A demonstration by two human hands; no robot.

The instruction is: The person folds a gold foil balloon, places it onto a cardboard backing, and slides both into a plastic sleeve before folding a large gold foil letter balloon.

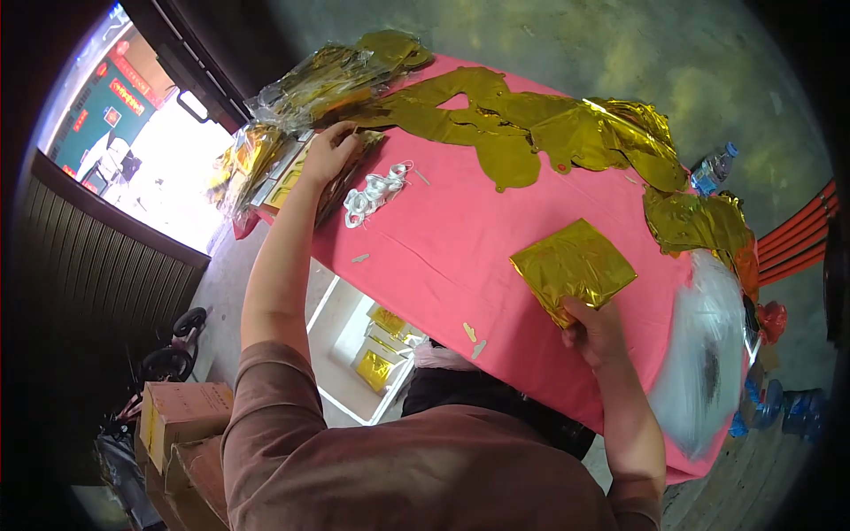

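My right hand (595, 332) grips the near corner of a folded gold foil sheet (580, 265), held over the pink-covered table (443, 248). At the table's left end, my left hand (332, 155) reaches into a stack of packets and cards (283, 181). Its fingers curl down at the stack's edge, and what they pinch is hidden. A bundle of white string (376, 195) lies just right of that forearm. Beyond both hands, flat gold foil balloons (509, 164) spread along the far edge.
Clear-wrapped gold packets (328, 80) are heaped at the far left. Clear plastic bags (704, 363) lie at the right end, near a water bottle (713, 168). Below the front edge sits a white bin (336, 354) with gold pieces inside. Cardboard boxes (186, 411) stand at lower left.
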